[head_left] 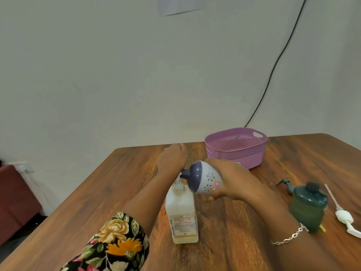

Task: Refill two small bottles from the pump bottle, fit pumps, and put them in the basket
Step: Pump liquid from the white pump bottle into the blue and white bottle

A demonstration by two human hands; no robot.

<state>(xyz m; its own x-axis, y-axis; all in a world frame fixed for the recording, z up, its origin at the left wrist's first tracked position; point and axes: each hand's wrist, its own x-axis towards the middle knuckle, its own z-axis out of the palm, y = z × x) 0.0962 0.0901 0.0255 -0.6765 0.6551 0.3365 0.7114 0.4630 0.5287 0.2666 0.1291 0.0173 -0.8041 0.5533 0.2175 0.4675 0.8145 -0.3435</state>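
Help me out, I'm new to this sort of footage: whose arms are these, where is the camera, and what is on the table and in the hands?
No machine here: a person wears one camera on the head, looking down at their two arms. The right hand grips a small white and purple bottle, tilted so its open neck is at the spout of the big pump bottle standing on the wooden table. The left hand is at that bottle's pump; its fingers are hidden. To the right stands a green bottle, with a dark pump lying behind it and a white pump beside it. At the back sits a purple basket, which looks empty.
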